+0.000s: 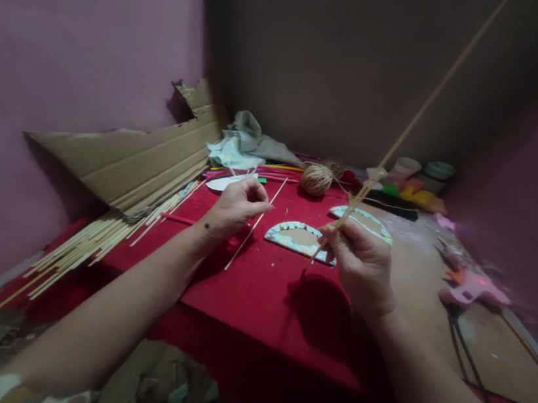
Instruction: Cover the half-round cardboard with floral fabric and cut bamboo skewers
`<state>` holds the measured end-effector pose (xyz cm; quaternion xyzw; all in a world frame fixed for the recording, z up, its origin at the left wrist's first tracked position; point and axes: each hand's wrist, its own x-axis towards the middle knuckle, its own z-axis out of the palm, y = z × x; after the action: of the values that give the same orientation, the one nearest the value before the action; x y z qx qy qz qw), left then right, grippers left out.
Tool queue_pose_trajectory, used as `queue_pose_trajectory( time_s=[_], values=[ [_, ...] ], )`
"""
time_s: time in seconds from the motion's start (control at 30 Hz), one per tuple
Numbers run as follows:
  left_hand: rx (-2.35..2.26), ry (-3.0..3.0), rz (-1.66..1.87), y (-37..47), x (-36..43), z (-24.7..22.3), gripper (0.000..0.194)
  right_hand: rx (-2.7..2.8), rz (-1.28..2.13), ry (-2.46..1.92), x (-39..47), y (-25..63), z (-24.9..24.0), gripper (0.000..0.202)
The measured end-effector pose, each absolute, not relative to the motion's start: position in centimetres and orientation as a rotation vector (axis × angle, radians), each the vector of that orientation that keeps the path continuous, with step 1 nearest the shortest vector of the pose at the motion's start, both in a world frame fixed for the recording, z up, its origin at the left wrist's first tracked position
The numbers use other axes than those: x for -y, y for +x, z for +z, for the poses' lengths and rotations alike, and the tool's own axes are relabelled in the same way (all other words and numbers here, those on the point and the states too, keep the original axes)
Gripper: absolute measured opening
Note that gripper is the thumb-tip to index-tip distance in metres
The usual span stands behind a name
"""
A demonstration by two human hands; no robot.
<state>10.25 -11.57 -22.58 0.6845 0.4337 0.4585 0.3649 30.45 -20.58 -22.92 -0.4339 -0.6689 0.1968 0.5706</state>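
My right hand [363, 260] grips thin bamboo sticks [401, 139], which rise steeply to the upper right. Their lower ends poke out below my fingers, over the red cloth [246, 298]. Closed in a pinch, my left hand [241, 206] hovers over the cloth; whatever is between its fingertips is too small to make out. A single thin stick [244, 243] passes right at those fingertips, and I cannot tell whether they touch it. Between my hands is a half-round cardboard piece [297, 235] edged with patterned fabric. Another half-round piece [370, 221] sits behind my right hand.
Many loose sticks [89, 244] lie at the left beside a cardboard sheet [125, 163] leaning on the wall. At the back are crumpled fabric [244, 142] and a twine ball [317, 179]. A pink glue gun [475, 288] with a black cord lies right, on a brown board [501, 357].
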Motion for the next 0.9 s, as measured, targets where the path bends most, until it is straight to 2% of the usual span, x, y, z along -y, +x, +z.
queue_pose_trajectory(
  time_s=[0.17, 0.37, 0.43, 0.5, 0.67, 0.8, 0.9],
  values=[
    [-1.078, 1.836, 1.079, 7.7, 12.4, -21.0, 0.023, 1.559, 0.438, -1.027, 20.5, 30.6, -23.3, 0.019],
    [-1.381, 2.385, 0.371, -0.2, 13.2, -20.5, 0.021, 1.573, 0.414, -1.015, 20.3, 30.4, -23.0, 0.021],
    [-1.489, 2.460, 0.228, -1.6, 13.1, -21.2, 0.013, 1.585, 0.405, -1.000, 20.3, 30.4, -23.0, 0.022],
    [-1.511, 2.484, 0.176, -1.8, 13.1, -21.6, 0.017, 1.587, 0.394, -0.994, 20.3, 30.4, -23.0, 0.023],
    [-1.500, 2.527, 0.297, 0.8, 11.7, -19.9, 0.020, 1.585, 0.385, -1.010, 20.3, 30.4, -23.0, 0.024],
    [-1.616, 2.435, 0.607, 3.7, 6.6, -17.8, 0.011, 1.605, 0.347, -1.023, 20.5, 30.3, -23.0, 0.024],
    [-1.713, 2.280, 0.890, 5.2, 2.3, -17.6, 0.013, 1.612, 0.310, -1.041, 20.7, 30.2, -23.2, 0.023]
  ],
)
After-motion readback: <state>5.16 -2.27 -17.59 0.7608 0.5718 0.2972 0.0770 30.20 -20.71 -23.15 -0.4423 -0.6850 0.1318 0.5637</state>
